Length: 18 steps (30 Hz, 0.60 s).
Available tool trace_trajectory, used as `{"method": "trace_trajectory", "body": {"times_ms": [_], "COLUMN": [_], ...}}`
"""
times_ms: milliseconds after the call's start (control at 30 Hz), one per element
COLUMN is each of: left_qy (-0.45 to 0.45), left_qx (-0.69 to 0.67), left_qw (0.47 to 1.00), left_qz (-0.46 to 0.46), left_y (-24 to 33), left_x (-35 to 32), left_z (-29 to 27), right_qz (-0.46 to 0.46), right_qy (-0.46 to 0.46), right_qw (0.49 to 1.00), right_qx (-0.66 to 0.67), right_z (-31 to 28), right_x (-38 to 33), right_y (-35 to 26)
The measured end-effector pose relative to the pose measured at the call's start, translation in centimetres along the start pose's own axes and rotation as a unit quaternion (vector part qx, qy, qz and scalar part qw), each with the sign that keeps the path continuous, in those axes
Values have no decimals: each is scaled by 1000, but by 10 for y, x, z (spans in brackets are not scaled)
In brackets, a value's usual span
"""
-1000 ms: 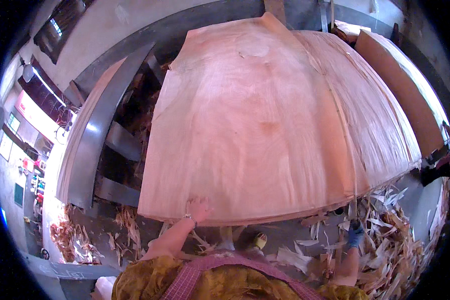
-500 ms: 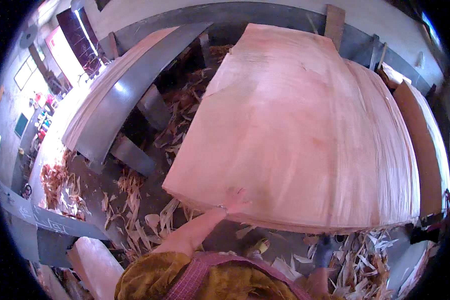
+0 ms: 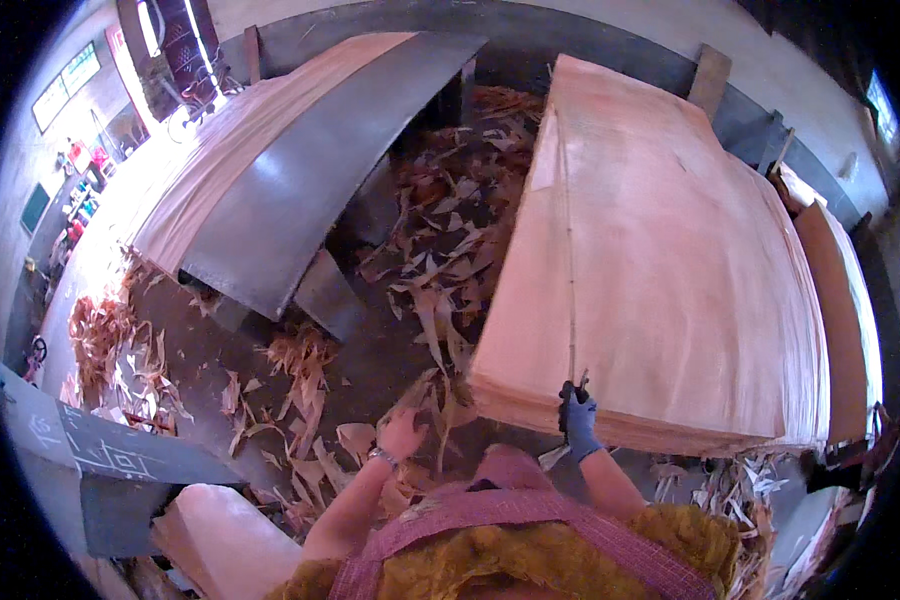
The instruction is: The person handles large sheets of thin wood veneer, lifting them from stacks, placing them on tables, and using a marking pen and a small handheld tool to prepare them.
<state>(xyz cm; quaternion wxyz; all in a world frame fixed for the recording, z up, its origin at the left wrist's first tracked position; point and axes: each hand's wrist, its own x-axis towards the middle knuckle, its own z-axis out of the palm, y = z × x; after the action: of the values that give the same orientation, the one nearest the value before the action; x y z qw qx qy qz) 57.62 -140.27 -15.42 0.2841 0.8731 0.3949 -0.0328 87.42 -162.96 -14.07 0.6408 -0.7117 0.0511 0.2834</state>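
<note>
A thick stack of pale pinkish wood veneer sheets [image 3: 670,270] lies ahead of me, its layered near edge facing me. A long thin rod [image 3: 570,240] runs lengthwise over the top sheet, close to the left edge. My right hand [image 3: 582,425], in a blue glove, is closed on a dark tool [image 3: 568,400] at the rod's near end; the tool's exact kind is unclear. My bare left hand [image 3: 402,437], with a band at the wrist, hovers left of the stack's near corner over loose veneer strips. Its fingers are blurred, so whether it holds a strip is unclear.
To the left, another veneer stack [image 3: 280,100] lies beside a dark glossy panel [image 3: 320,160] on block supports. Veneer scraps [image 3: 450,220] litter the floor between the stacks. A grey beam [image 3: 120,450] and a pale log-like piece [image 3: 220,525] are at lower left. A brown board [image 3: 835,300] stands right.
My left hand has left the top sheet and moved left over the scraps. My gloved right hand has risen to the stack's near edge with the dark tool; the rod now lies across the sheet.
</note>
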Motion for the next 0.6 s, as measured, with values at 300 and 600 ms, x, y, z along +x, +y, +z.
{"method": "trace_trajectory", "body": {"times_ms": [300,600], "left_qy": [36,56], "left_qx": [-123,-161], "left_qw": [991,983], "left_qz": [-43,-63], "left_y": [-196,-367], "left_x": [55,128], "left_z": [-98,-284], "right_qz": [-55,-11], "right_qy": [-63,-275], "right_qw": [996,956], "right_qx": [-13,102], "right_z": [255,654], "right_x": [32,45], "right_y": [-12,-21]}}
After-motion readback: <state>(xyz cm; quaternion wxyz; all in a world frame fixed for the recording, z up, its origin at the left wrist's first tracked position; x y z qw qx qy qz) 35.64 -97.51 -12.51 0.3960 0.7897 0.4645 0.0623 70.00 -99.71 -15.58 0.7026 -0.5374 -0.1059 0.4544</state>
